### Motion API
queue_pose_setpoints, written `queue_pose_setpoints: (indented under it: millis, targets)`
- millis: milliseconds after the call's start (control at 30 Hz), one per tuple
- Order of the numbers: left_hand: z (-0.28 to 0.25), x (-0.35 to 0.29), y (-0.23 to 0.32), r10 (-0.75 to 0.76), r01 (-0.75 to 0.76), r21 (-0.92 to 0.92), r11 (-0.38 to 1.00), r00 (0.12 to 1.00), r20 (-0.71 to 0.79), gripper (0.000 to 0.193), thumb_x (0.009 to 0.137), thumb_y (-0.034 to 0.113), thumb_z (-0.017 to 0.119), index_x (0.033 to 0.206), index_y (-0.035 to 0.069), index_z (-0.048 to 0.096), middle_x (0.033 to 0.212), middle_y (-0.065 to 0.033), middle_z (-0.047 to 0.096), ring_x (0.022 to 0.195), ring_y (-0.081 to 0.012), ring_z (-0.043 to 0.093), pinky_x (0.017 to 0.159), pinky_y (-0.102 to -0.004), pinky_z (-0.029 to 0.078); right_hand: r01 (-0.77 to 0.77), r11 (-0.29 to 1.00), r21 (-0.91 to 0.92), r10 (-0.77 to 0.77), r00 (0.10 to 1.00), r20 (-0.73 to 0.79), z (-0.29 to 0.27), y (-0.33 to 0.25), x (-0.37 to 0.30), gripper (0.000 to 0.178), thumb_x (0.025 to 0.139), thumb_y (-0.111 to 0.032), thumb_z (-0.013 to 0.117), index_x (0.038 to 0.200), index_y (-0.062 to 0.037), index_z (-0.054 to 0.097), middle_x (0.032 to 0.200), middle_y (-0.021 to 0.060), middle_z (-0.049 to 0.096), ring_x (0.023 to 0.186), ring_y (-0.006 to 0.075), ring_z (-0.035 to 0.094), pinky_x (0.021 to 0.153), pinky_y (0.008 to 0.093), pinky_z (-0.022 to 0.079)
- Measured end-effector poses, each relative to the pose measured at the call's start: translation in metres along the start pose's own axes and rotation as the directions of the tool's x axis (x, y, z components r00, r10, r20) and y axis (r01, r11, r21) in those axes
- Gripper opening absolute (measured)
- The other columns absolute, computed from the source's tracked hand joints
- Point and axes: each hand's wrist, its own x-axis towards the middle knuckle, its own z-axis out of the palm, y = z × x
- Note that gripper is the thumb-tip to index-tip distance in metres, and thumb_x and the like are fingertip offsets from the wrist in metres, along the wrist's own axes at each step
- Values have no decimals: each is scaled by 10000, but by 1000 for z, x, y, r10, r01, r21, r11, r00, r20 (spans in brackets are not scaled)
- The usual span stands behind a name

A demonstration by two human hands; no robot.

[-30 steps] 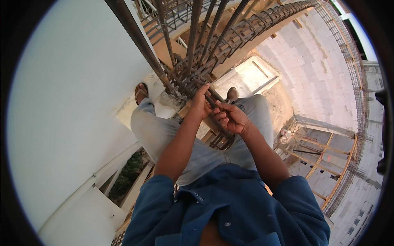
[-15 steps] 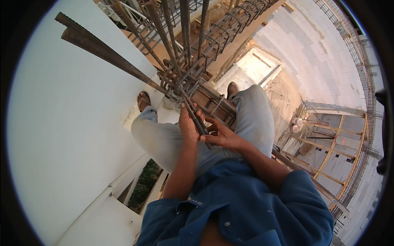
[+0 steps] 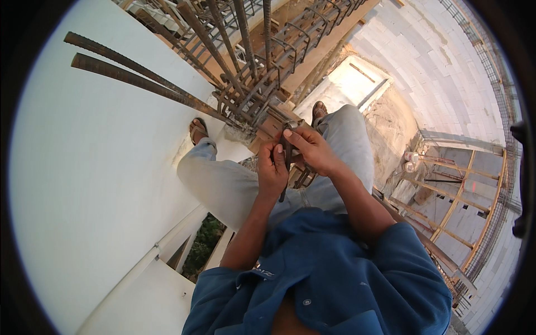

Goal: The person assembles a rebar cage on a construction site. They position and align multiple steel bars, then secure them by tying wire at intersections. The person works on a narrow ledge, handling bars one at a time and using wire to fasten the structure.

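Note:
In front of my lap I hold dark metal pincers [image 3: 287,156], upright in the picture, one handle end hanging down below my fingers. My left hand [image 3: 272,174] is closed around them from the left, its thumb pointing away from me. At their upper end my right hand [image 3: 314,149] pinches with the thumb; what lies under that thumb is too small to make out. Just beyond my hands, tied steel bars with bent stirrups [image 3: 241,105] form a cage joint. A brown timber piece [image 3: 270,127] lies beside it.
Two long ribbed rods [image 3: 131,72] jut out to the far left, over a white wall [image 3: 89,167]. More upright bars [image 3: 223,42] rise at the back. My sandalled feet straddle the steel. Far below on the right are a pale block surface [image 3: 413,44] and a timber frame [image 3: 460,195].
Both hands have shifted right with the pincers, which have turned more upright. The pincers' tip has left the steel joint. My right hand has moved up to their upper end.

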Motion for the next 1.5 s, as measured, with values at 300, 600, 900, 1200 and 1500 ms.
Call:
queue_pose_setpoints:
  millis: [300,600,900,1200,1500]
  targets:
    - [9,-4,22,297,-315,204,927,948,113,139,952,144,558,993,19,513,981,-141,585,768,-350,608,617,-419,489,185,838,-514,-311,935,-171,-6,-15,-55,245,921,-196,628,974,39,670,701,-7,604,611,30,479,522,218,387]
    - [-10,-12,24,560,-563,221,796,824,81,136,893,152,624,898,53,532,716,-103,557,585,-284,572,509,-395,459,277,866,-416,-311,950,-15,4,-21,-68,238,862,-53,640,1084,29,655,893,34,671,771,47,573,657,213,458]
    - [-28,0,30,547,-584,254,771,812,206,165,872,192,670,825,67,572,627,-68,529,495,-248,547,431,-357,423,204,802,-561,-265,964,-28,14,-30,-76,262,882,-53,620,1131,28,630,924,83,677,815,84,613,714,245,500]
    - [-37,-7,26,516,-507,247,825,856,34,153,867,193,679,830,57,618,648,-64,530,512,-238,545,443,-346,420,348,425,-836,-480,869,118,33,-16,-57,248,888,-113,631,1088,28,595,907,146,621,694,178,597,616,317,477]
    - [-116,34,18,164,-166,56,984,756,-634,343,1029,270,479,801,14,491,692,10,422,633,-58,340,587,-223,314,321,753,-575,-575,746,-336,-1,-18,-39,255,968,-212,578,1048,29,567,771,57,606,636,95,556,563,256,462]
